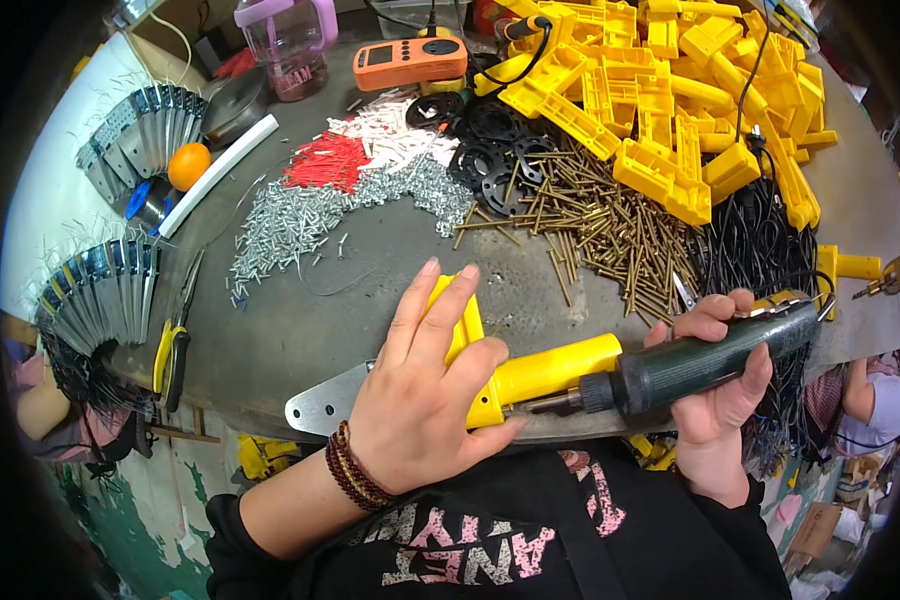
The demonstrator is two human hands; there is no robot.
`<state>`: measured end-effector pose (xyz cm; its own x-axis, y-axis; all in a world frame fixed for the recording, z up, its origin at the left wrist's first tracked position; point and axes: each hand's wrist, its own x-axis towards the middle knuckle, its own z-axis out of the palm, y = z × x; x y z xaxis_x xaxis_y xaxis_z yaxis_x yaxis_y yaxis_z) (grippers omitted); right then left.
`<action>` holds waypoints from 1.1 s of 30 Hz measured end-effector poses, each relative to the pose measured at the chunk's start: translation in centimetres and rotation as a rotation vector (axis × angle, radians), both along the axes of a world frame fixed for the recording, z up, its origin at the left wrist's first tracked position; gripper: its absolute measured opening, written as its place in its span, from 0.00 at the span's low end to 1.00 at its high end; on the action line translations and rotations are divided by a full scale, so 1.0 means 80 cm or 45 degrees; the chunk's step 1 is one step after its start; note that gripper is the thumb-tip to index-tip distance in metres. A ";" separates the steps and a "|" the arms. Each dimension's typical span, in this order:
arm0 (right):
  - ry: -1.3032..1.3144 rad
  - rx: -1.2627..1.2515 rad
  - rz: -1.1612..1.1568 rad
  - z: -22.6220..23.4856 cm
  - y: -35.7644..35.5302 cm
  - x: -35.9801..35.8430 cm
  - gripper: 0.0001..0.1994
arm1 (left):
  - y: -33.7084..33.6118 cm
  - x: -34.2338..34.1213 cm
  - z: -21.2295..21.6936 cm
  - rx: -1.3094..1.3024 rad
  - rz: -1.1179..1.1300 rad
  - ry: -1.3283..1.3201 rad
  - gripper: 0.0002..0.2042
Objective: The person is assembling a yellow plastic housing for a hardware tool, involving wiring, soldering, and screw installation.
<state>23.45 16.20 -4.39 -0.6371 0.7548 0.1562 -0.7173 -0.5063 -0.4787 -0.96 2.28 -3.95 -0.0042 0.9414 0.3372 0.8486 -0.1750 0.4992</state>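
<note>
My left hand is wrapped over a yellow plastic housing with a round handle, holding it at the table's front edge. A flat metal plate with holes sticks out from under that hand on the left. My right hand grips a dark green electric screwdriver, which lies nearly level and points left. Its bit reaches the housing's near side beside my left thumb; whether it sits on a screw I cannot make out.
Beyond my hands lie piles of long brass screws, small silver screws, red sleeves and yellow housings. Black cords are heaped at right. Yellow-handled pliers, metal blades and an orange meter lie around the table.
</note>
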 end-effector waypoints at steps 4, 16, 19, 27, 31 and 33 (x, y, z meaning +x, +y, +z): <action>-0.019 -0.047 -0.004 0.000 -0.013 -0.005 0.26 | 0.000 -0.001 -0.002 0.015 -0.002 0.005 0.25; 0.007 -0.075 -0.058 -0.002 -0.013 0.002 0.25 | 0.000 0.002 -0.002 0.024 -0.001 0.011 0.24; 0.009 -0.068 -0.075 -0.002 -0.016 -0.001 0.25 | 0.000 0.001 -0.003 0.031 -0.006 0.009 0.24; -0.061 0.065 -0.055 -0.019 -0.025 -0.008 0.28 | -0.002 0.003 -0.001 0.030 0.020 0.000 0.24; -0.125 0.191 0.115 -0.008 -0.025 -0.007 0.31 | -0.004 0.003 0.002 0.040 0.003 -0.011 0.24; -0.113 0.151 0.193 -0.009 -0.020 -0.004 0.30 | -0.007 0.001 0.001 0.029 0.007 -0.003 0.24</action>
